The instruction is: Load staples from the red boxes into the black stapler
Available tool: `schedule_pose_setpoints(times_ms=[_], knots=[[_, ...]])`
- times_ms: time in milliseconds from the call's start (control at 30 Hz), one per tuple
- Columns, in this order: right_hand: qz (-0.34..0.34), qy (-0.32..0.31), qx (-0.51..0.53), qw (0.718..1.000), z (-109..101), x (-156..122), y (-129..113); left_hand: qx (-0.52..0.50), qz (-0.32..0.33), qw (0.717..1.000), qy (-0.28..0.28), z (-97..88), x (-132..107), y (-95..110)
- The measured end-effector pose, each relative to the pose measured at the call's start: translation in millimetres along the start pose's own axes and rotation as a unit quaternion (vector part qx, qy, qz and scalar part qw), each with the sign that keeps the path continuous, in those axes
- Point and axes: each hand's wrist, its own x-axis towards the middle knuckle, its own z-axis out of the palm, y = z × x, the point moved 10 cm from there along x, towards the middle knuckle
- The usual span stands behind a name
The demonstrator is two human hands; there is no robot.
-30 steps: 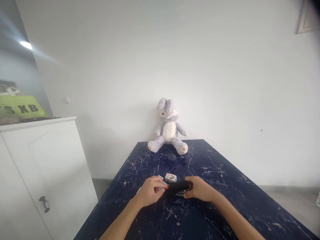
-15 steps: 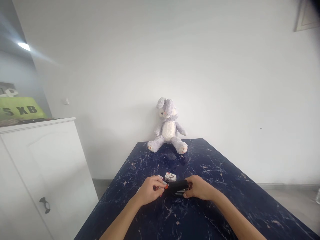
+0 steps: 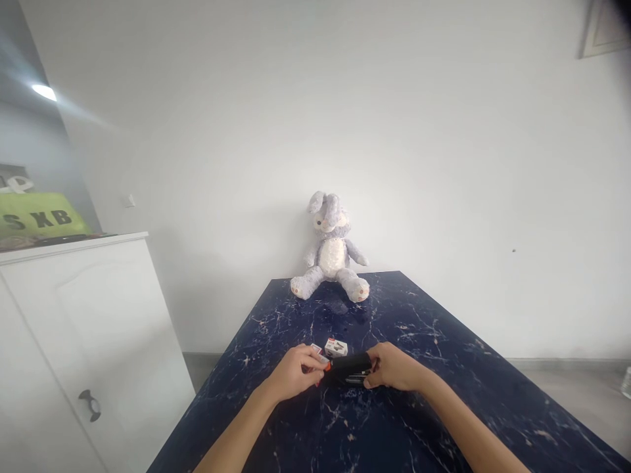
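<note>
A black pouch, which looks like a pencil case, lies across the near middle of the table, with slim shiny things showing along its front opening. My right hand grips its right end, thumb in front and fingers behind. At the left end, my left hand is closed in a pinch on a small orange-tipped item; its kind is not clear. A red-and-white packet is partly hidden behind the left fingers. Just beyond the pouch stands a small white box with a dark picture and red marking.
The table has a dark blue marbled top. A plush rabbit sits at its far edge against the white wall. To the left stands a white cabinet with a yellow-green bag on top.
Both hands stay at the pouch, almost still. The right thumb has shifted slightly along its front opening, and the view has tilted a little.
</note>
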Motion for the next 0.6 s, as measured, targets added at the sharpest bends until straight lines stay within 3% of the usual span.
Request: schedule_pose_setpoints(times_ms=[600], knots=[[0.000,-0.012,-0.001,1.000,0.0,-1.6,-4.0,0.019,-0.010,0.999,-0.046,5.2,-2.5,-4.1]])
